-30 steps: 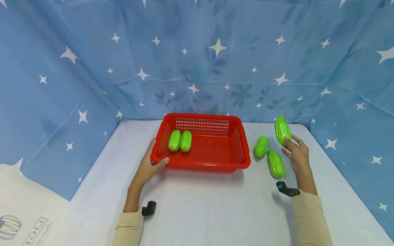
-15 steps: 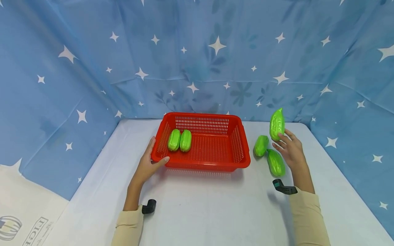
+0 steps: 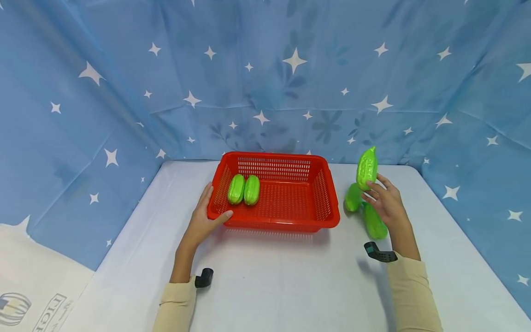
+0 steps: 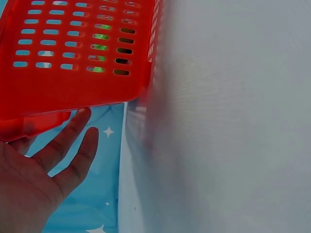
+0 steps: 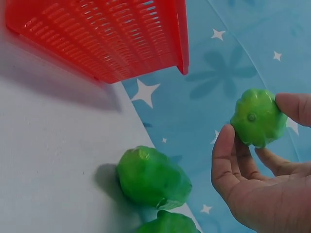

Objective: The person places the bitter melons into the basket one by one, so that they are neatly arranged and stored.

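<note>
My right hand holds a green ribbed gourd by its lower end, raised above the table with its pointed tip up. In the right wrist view, thumb and fingers pinch this gourd around its blunt end. Two similar gourds lie on the table below: one and another, partly hidden by the hand. My left hand rests against the front left corner of the red basket, fingers straight along its left side and thumb at the front rim. Inside, a gourd lies beside another gourd.
The white-covered table spreads in front of the basket. Behind and at both sides hangs a blue star-patterned cloth. Printed pale fabric shows at the lower left.
The right hand has moved left and slightly up with the gourd, which now overlaps one of the gourds lying on the table. The left hand has stayed at the basket corner.
</note>
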The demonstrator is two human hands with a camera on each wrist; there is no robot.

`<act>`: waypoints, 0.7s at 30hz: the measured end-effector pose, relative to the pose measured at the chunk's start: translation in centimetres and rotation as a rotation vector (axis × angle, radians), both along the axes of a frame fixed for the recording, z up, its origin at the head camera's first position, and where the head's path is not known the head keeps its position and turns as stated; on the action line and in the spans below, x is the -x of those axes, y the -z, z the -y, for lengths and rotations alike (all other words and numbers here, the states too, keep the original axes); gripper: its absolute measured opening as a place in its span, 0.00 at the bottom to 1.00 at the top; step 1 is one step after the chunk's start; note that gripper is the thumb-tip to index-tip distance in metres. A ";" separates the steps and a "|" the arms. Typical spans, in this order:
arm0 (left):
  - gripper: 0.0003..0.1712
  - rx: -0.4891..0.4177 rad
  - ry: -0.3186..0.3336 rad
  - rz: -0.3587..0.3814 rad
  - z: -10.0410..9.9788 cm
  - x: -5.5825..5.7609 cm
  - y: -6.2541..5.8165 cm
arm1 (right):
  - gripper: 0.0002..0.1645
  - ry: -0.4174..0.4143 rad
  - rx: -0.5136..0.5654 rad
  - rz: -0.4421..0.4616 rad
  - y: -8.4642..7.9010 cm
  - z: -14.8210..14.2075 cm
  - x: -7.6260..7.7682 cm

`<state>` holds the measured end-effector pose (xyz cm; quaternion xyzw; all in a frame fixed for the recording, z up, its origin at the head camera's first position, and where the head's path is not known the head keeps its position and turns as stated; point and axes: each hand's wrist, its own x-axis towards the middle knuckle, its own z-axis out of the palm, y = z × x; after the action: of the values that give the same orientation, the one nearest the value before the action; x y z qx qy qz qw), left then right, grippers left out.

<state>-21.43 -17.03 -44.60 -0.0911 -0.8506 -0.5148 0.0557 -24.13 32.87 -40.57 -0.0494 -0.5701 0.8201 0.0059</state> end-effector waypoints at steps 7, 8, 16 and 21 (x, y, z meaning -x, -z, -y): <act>0.57 0.003 -0.016 0.000 0.0 0.0 0.0 | 0.50 -0.039 -0.093 -0.013 -0.7 1.0 0.4; 0.57 0.000 -0.018 -0.001 0.0 -0.1 0.1 | 0.50 -0.047 -0.104 -0.015 -0.8 1.2 0.4; 0.56 -0.014 -0.008 -0.018 0.2 0.0 0.4 | 0.50 -0.089 -0.188 -0.026 -1.3 2.8 1.2; 0.56 -0.024 -0.011 -0.013 0.1 0.1 0.3 | 0.50 -0.101 -0.273 -0.042 -1.8 3.7 1.6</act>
<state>-21.52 -17.12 -44.93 -0.0892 -0.8445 -0.5241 0.0652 -25.74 29.16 -38.81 -0.0022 -0.6777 0.7351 -0.0168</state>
